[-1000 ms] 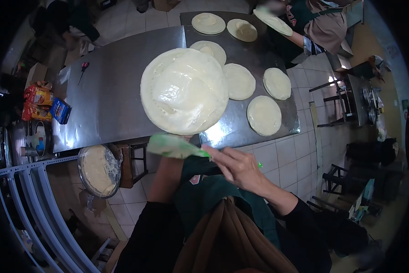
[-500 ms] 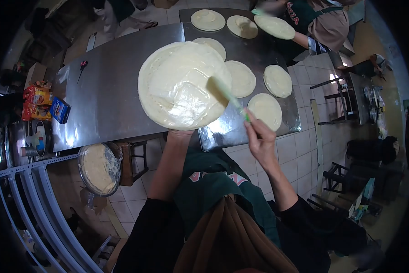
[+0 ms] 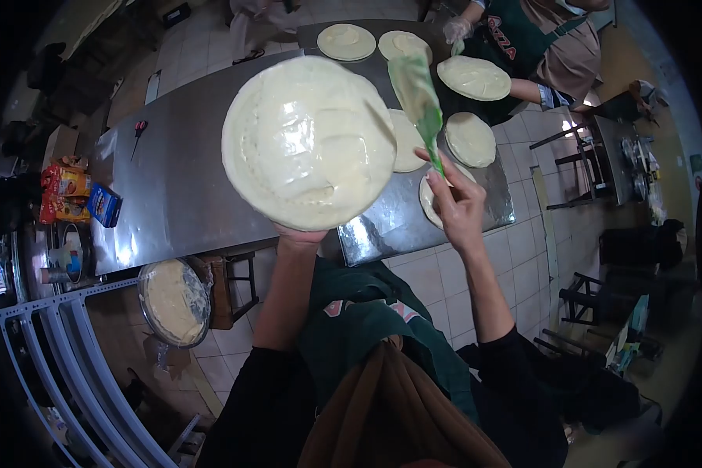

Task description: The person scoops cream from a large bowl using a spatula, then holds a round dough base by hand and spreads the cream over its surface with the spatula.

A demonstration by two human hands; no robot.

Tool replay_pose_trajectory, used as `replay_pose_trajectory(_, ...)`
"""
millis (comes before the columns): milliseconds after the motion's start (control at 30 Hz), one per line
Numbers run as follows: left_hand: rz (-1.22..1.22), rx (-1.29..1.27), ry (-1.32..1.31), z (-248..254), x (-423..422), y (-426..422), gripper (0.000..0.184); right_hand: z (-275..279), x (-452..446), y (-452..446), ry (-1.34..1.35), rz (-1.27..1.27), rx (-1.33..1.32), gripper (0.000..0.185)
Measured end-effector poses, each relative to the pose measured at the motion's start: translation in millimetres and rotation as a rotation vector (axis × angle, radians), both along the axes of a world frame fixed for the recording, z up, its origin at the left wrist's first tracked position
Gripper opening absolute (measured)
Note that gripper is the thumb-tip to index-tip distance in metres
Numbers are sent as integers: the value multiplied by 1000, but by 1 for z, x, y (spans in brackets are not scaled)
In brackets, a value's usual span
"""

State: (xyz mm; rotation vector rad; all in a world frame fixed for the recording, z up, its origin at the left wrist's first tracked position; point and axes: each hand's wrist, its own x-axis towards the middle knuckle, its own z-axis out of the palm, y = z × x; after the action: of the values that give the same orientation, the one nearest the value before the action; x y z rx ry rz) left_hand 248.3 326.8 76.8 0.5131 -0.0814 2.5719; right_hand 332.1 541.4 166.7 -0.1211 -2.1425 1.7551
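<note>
My left hand holds up a large round dough base from below; its fingers are hidden underneath. A glossy pale cream coats the top of the base, with ridges and smears in it. In my right hand is a green spatula, gripped by its handle with the blade pointing up and away. The blade carries some cream and is raised to the right of the base, apart from it. Beyond the spatula, smaller pale dough rounds lie on the dark metal table, partly covered by my hand and the blade.
Across the table a co-worker holds a cream-coated round; their other hand is gloved. Scissors lie on the left metal table. Red packets and a blue box stand at its left end. A bowl of pale mixture sits below.
The spatula has lifted off the base and swung up to the right, its blade now turned upward. The base has shifted slightly left. The co-worker's gloved hand has moved.
</note>
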Motion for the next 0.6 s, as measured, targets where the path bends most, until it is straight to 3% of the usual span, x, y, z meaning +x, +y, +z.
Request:
replay_pose_trajectory(100, 33, -13, -19, -10, 2, 4, 76, -28, 26, -6, 202, -34, 621, 40)
replay_pose_trajectory(133, 41, -12, -24, -14, 2, 5, 76, -38, 51, -24, 113, 35, 714, 42)
replay_pose_trajectory(200, 49, -18, -27, -14, 1, 5, 76, -4, 75, -56, -81, 240, 614, 39)
replay_pose_trajectory(300, 43, -37, -34, -15, 1, 6, 76, -2, 66, -43, -6, 177, 515, 36)
replay_pose_trajectory(333, 39, -38, -37, -16, 1, 8, 76, -16, 58, -31, 5, 59, 453, 32)
replay_pose_trajectory(400, 32, -40, -38, -17, 0, 11, 76, 5, 39, -21, -41, -69, 415, 38)
replay_pose_trajectory(467, 30, -51, -43, -18, 1, 10, 76, -15, 54, -30, 66, 98, 734, 49)
replay_pose_trajectory(533, 35, -70, -53, -20, 1, 6, 76, -5, 73, -48, 31, 302, 700, 58)
replay_pose_trajectory(600, 27, -87, -56, -19, -1, 1, 76, -2, 74, -47, -24, 293, 635, 58)
